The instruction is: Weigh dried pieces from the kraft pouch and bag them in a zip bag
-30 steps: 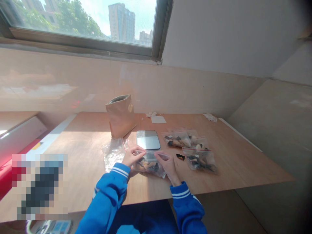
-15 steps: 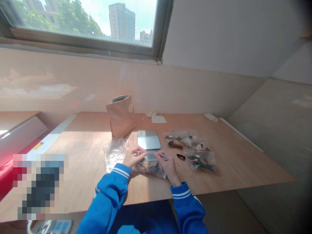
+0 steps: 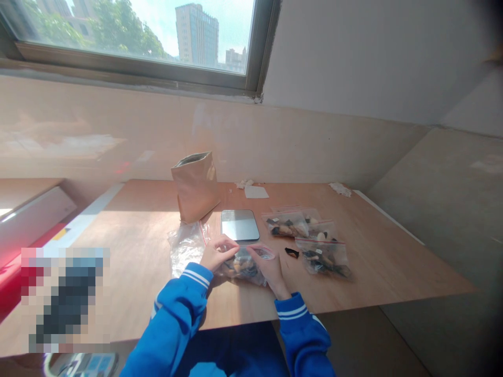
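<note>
A clear zip bag (image 3: 242,266) with brown and dark dried pieces, perhaps mushrooms, lies in front of me. My left hand (image 3: 218,252) pinches its top edge on the left. On the same edge, to the right, my right hand (image 3: 268,262) pinches with thumb and finger. The two pinches are close together along the bag's mouth. Just beyond the bag stands a flat silver scale (image 3: 239,225) with a bare top. Left of my left hand lie clear plastic bags (image 3: 187,246). A dark loose piece (image 3: 291,253) rests right of my right hand.
Several filled zip bags (image 3: 324,257) are grouped at the right. An upright brown paper pouch (image 3: 196,188) stands open at the back left. White paper (image 3: 256,192) lies by the wall, with a crumpled tissue (image 3: 340,189) farther right. The table's front edge runs close to me.
Both hands have shifted slightly along the bag's top edge, bringing the pinches closer together. The scale, the pouch and the other bags have stayed in place.
</note>
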`<state>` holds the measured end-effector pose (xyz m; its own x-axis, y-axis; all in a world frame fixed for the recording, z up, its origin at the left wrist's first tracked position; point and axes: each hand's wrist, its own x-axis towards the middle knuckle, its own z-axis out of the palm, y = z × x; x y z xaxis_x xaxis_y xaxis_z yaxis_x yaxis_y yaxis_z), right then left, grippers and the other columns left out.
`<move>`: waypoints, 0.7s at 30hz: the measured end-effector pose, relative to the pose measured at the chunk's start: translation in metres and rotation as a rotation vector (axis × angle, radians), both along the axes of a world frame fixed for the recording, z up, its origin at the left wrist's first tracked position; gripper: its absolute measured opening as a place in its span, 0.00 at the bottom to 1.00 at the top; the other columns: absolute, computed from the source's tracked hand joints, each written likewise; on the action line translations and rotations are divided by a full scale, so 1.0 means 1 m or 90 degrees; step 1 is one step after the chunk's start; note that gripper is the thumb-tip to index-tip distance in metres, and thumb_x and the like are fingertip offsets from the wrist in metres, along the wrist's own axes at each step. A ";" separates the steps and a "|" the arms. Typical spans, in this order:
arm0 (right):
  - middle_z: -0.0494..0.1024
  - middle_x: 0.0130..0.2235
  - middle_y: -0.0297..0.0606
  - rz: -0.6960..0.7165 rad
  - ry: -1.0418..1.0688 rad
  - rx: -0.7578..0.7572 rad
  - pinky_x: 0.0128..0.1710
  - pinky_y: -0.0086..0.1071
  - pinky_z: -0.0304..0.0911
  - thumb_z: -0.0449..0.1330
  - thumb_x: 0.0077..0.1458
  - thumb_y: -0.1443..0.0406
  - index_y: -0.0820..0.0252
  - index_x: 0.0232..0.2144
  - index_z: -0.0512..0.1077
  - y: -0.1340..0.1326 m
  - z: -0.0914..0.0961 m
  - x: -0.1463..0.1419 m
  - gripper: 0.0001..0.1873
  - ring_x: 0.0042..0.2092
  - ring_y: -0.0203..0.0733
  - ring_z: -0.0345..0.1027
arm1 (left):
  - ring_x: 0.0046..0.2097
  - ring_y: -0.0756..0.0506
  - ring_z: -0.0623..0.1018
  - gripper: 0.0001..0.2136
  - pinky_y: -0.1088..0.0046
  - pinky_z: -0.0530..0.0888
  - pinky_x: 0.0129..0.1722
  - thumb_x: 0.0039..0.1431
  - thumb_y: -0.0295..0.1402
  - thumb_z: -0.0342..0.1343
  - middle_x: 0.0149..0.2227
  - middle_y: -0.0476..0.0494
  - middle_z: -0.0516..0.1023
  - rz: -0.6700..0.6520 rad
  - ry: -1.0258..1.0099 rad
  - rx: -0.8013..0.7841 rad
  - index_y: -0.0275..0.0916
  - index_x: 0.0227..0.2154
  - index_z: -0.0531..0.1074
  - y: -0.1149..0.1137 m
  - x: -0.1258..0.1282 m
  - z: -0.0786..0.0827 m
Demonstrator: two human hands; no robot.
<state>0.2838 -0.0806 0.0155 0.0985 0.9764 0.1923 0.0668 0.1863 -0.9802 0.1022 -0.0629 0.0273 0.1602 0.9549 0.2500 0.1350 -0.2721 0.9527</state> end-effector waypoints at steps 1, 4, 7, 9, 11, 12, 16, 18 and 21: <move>0.81 0.30 0.39 -0.005 0.002 -0.003 0.36 0.34 0.70 0.68 0.47 0.58 0.60 0.27 0.79 0.000 0.000 -0.001 0.10 0.34 0.43 0.74 | 0.33 0.47 0.76 0.11 0.74 0.72 0.29 0.51 0.41 0.63 0.30 0.43 0.79 0.003 0.000 0.001 0.38 0.27 0.79 0.000 0.000 0.000; 0.81 0.30 0.39 -0.010 0.009 -0.006 0.36 0.34 0.70 0.68 0.47 0.58 0.59 0.27 0.79 -0.001 0.000 -0.002 0.10 0.34 0.43 0.75 | 0.33 0.47 0.76 0.11 0.74 0.72 0.28 0.51 0.41 0.63 0.30 0.43 0.79 0.011 0.003 0.007 0.38 0.26 0.78 0.000 0.001 -0.001; 0.81 0.30 0.38 -0.007 0.006 0.009 0.37 0.33 0.70 0.67 0.48 0.58 0.59 0.27 0.78 -0.001 0.000 -0.002 0.10 0.35 0.43 0.74 | 0.33 0.47 0.76 0.11 0.74 0.71 0.29 0.52 0.41 0.63 0.31 0.43 0.79 0.013 0.012 0.014 0.38 0.27 0.78 0.000 0.001 -0.002; 0.80 0.31 0.38 0.003 -0.006 0.017 0.37 0.33 0.70 0.67 0.48 0.57 0.59 0.27 0.78 0.000 0.000 -0.001 0.10 0.35 0.42 0.74 | 0.33 0.47 0.76 0.11 0.73 0.71 0.30 0.52 0.41 0.63 0.32 0.43 0.79 0.010 0.018 0.020 0.38 0.27 0.79 0.000 0.001 -0.002; 0.80 0.31 0.38 0.027 -0.016 0.017 0.36 0.32 0.70 0.67 0.49 0.57 0.59 0.29 0.78 -0.001 -0.002 -0.001 0.11 0.34 0.41 0.74 | 0.33 0.47 0.75 0.10 0.73 0.70 0.30 0.53 0.41 0.63 0.32 0.42 0.79 -0.001 0.024 0.029 0.38 0.28 0.79 0.001 0.001 -0.002; 0.80 0.31 0.38 0.041 -0.017 0.014 0.36 0.32 0.70 0.67 0.49 0.57 0.59 0.29 0.78 -0.001 -0.002 -0.001 0.11 0.34 0.41 0.74 | 0.34 0.47 0.75 0.10 0.73 0.70 0.30 0.53 0.41 0.63 0.32 0.42 0.79 -0.007 0.025 0.032 0.38 0.28 0.79 0.001 0.001 -0.003; 0.80 0.30 0.37 0.066 -0.019 0.007 0.35 0.32 0.70 0.66 0.49 0.56 0.59 0.29 0.78 -0.002 -0.002 -0.002 0.12 0.33 0.41 0.74 | 0.34 0.47 0.75 0.11 0.72 0.70 0.32 0.54 0.41 0.62 0.32 0.42 0.79 -0.031 0.032 0.037 0.38 0.29 0.79 0.002 0.000 -0.004; 0.80 0.30 0.37 0.064 -0.020 0.007 0.35 0.33 0.70 0.66 0.49 0.56 0.59 0.28 0.78 -0.002 -0.001 -0.003 0.12 0.33 0.41 0.74 | 0.35 0.47 0.75 0.11 0.72 0.70 0.33 0.54 0.41 0.62 0.32 0.42 0.78 -0.039 0.039 0.040 0.38 0.29 0.79 0.002 0.000 -0.005; 0.80 0.29 0.37 0.056 -0.025 0.010 0.34 0.33 0.70 0.66 0.49 0.56 0.59 0.28 0.77 -0.003 -0.001 -0.003 0.12 0.32 0.41 0.74 | 0.34 0.47 0.75 0.11 0.72 0.70 0.32 0.54 0.41 0.62 0.31 0.43 0.78 -0.038 0.046 0.043 0.38 0.28 0.79 0.002 0.000 -0.005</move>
